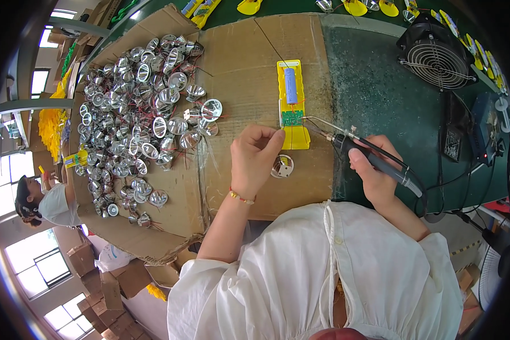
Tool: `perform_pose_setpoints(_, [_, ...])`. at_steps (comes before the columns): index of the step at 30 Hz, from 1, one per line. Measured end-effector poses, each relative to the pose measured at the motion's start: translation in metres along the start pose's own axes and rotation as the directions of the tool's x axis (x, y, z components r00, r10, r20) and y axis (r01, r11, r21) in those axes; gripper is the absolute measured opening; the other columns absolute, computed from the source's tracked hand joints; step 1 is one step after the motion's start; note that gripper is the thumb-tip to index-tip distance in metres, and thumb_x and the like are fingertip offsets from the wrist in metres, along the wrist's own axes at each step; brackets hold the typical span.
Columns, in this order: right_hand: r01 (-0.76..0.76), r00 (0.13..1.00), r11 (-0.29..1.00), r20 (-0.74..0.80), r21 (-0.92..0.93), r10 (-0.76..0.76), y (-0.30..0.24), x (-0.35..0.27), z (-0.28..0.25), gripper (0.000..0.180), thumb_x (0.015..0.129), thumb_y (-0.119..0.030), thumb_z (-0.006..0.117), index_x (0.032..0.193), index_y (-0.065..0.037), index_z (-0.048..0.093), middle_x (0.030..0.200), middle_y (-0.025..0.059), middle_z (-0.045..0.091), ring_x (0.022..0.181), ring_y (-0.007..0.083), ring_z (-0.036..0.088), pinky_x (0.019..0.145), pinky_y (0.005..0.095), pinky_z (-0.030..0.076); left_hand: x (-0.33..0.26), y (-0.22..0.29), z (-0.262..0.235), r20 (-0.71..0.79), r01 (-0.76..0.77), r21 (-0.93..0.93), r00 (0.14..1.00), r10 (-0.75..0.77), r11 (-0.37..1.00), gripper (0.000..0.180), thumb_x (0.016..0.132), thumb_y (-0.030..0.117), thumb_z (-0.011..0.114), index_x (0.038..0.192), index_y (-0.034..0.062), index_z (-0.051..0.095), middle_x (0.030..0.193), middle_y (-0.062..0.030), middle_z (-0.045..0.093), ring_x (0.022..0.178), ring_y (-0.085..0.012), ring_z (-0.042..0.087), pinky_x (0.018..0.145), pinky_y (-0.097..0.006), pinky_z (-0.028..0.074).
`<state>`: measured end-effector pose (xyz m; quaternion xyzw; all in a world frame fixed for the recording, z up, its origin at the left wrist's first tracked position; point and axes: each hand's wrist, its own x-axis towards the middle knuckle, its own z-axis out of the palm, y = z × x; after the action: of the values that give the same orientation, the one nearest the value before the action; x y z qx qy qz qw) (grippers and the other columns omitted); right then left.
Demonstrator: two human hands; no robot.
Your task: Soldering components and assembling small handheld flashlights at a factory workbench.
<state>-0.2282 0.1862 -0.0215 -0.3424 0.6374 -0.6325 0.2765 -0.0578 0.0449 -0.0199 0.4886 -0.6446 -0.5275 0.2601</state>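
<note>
Cardboard sheeting [243,73] covers part of a green bench [368,73], probably to shield its surface. On it, at mid-view, lies a yellow housing [297,141], its long axis pointing away from the person, with a blue cylindrical cell [290,86] in its far half and a green circuit board [292,118] nearer; this placing seems to leave the board within reach of both hands. The left hand [255,153] enters from the near side, thumb and forefinger drawn together beside the board, apparently to steady something; whether a wire lies between them cannot be told. The right hand [381,178] has a closed grip on the handle of a soldering iron [388,169], well behind its metal end, presumably clear of the heat. Just nearer the person rests a loose reflector [283,166]. Farther left, an open carton [173,218] holds heaped reflectors [144,72], likely grouped for easy picking. At far right stands a fan [439,65], perhaps placed to move fumes.
</note>
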Motion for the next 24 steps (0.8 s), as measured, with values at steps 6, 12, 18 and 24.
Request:
perform_pose_setpoints(6, [-0.027,0.997,1.0,0.078,-0.013,0.028,-0.003,0.01,0.011,0.017,0.079,-0.011,0.066,0.087,0.0,0.055,0.07,0.0035,0.058,0.06,0.0069,0.053,0.055,0.0205,0.043,0.006,-0.002,0.003,0.002,-0.041,0.078,0.999,0.041,0.996,0.017,0.078,0.013,0.067,0.074,-0.0031,0.062,0.069,-0.0066,0.059,0.057,-0.0103,0.057,0.052,-0.025,0.045])
perform_pose_setpoints(12, [-0.062,0.993,0.998,0.105,-0.001,0.062,-0.003,0.016,0.012,0.019,0.079,-0.014,0.067,0.085,-0.001,0.055,0.068,0.003,0.058,0.059,0.0063,0.052,0.054,0.0201,0.042,0.009,0.0,0.001,0.031,-0.048,0.11,0.999,0.044,0.993,0.018,0.078,0.014,0.067,0.074,-0.0033,0.063,0.07,-0.0075,0.059,0.057,-0.0118,0.058,0.053,-0.025,0.045])
perform_pose_setpoints(18, [-0.081,0.996,0.996,0.046,0.026,0.08,-0.002,0.012,0.013,0.016,0.078,-0.01,0.069,0.083,0.0,0.058,0.068,0.0008,0.058,0.061,0.0033,0.049,0.054,0.0189,0.04,0.01,-0.003,0.0,0.043,-0.022,0.104,0.999,0.018,0.994,0.018,0.078,0.014,0.067,0.074,-0.0036,0.063,0.069,-0.0075,0.06,0.056,-0.0116,0.058,0.052,-0.026,0.046])
perform_pose_setpoints(24, [-0.062,0.998,0.998,0.0,0.023,0.062,-0.006,0.012,0.005,0.016,0.078,-0.011,0.069,0.085,0.0,0.058,0.068,-0.0004,0.056,0.06,0.0034,0.046,0.053,0.0185,0.038,0.01,-0.003,-0.001,0.039,-0.017,0.098,0.999,0.013,0.995,0.018,0.077,0.014,0.067,0.073,-0.0035,0.063,0.068,-0.0074,0.06,0.055,-0.0113,0.057,0.051,-0.026,0.045])
